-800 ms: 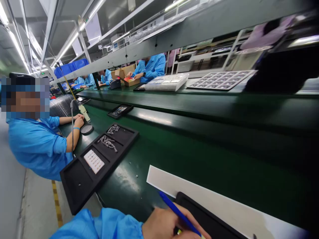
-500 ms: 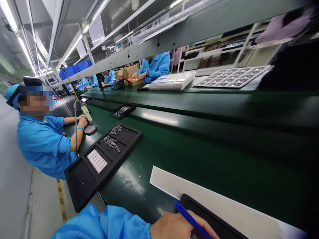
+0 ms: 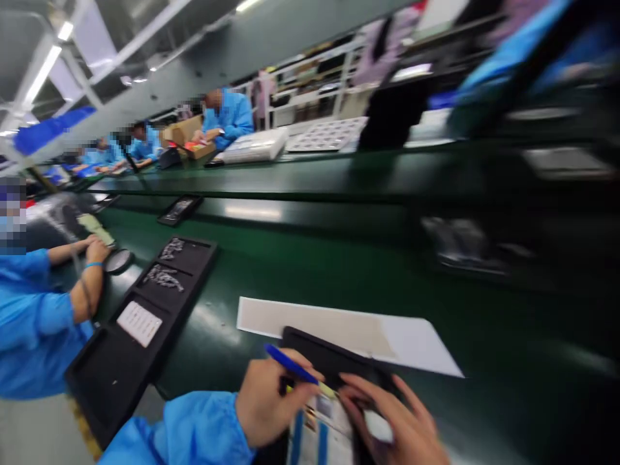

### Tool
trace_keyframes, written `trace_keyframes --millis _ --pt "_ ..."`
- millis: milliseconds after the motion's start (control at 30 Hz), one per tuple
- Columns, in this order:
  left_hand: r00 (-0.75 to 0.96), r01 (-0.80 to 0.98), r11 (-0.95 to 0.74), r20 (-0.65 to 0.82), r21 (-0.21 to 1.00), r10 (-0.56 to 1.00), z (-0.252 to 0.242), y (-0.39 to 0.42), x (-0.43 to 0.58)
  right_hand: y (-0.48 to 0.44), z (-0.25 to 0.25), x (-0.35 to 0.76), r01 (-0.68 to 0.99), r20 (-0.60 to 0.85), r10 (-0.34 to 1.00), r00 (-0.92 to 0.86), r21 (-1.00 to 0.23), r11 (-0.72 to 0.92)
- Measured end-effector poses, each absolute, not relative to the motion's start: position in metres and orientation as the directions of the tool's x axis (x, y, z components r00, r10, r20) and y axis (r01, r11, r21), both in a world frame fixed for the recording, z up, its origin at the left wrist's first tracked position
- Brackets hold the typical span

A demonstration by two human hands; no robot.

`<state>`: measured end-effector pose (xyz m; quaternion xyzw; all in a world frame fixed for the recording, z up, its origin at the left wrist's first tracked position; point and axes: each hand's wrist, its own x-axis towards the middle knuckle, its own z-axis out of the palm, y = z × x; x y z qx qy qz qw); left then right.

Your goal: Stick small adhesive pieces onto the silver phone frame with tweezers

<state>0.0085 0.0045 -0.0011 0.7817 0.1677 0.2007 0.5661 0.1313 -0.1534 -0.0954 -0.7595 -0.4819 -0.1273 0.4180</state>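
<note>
My left hand (image 3: 268, 403) is closed around a slim blue pen-like tool (image 3: 289, 363), which slants across the fingers. Below its fingertips lies a flat part with blue strips and a pale surface (image 3: 334, 436), cut off by the bottom edge. My right hand (image 3: 394, 423) curves over that part's right side, fingertips close to the left hand. A white rounded object (image 3: 378, 426) shows among the right fingers; blur hides its kind. Behind both hands a black tray (image 3: 322, 347) rests partly on a long white and beige sheet (image 3: 310, 320).
To the left stands a black compartment tray (image 3: 159, 329) with small metal parts and a white card (image 3: 139, 323). Beyond it a co-worker's hands touch a pale green tool (image 3: 95, 227). A small black tray (image 3: 180, 210) lies farther back on the green bench (image 3: 349, 278).
The view has swung right, and everything stands farther left. My right hand and the strip-marked part have come into sight. My left hand still holds the blue tool.
</note>
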Motion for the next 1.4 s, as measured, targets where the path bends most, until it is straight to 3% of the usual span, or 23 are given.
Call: trace_keyframes --millis 233,467,767,1400 --pt "0.882 0.066 -0.464 0.166 0.883 0.442 -0.015 0.023 0.016 -0.149 -0.051 0.120 0.681 0.402 0.660 0.635 -0.694 -0.232" --pt "0.929 -0.001 -0.706 0.262 0.708 0.260 -0.006 0.024 0.025 -0.152 -0.039 0.120 0.558 0.280 0.690 0.667 -0.802 -0.214" --pt "0.943 -0.105 -0.832 0.320 0.545 0.091 0.009 0.019 0.033 -0.157 -0.033 0.123 0.491 0.227 0.697 0.680 -0.847 -0.203" --pt "0.964 -0.162 -0.888 0.261 0.430 -0.049 0.006 0.016 0.033 -0.155 -0.037 0.122 0.517 0.239 0.693 0.680 -0.827 -0.222"
